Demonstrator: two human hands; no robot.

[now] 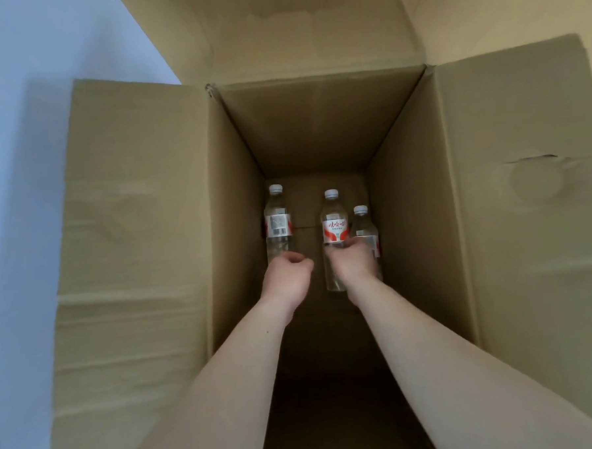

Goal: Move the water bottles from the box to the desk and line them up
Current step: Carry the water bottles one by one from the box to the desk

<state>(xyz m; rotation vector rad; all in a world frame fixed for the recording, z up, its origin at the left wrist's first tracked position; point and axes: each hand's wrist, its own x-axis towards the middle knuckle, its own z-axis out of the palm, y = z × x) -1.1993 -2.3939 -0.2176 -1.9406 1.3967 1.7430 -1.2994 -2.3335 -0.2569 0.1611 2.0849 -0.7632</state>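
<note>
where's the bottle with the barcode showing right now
In the head view, the barcode bottle lies on the box floor against its left wall, just beyond the left hand, apart from the other two bottles.

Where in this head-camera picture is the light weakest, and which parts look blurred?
Head view: darkest at the near floor of the box; the left hand looks motion-blurred, the middle bottle label reads fairly sharp; wide-angle lens bends the flaps outward.

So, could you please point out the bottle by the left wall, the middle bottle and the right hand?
Left bottle (278, 226): head view, on its label.
Middle bottle (334, 230): head view, on its label.
Right hand (353, 263): head view, back of the hand.
</note>
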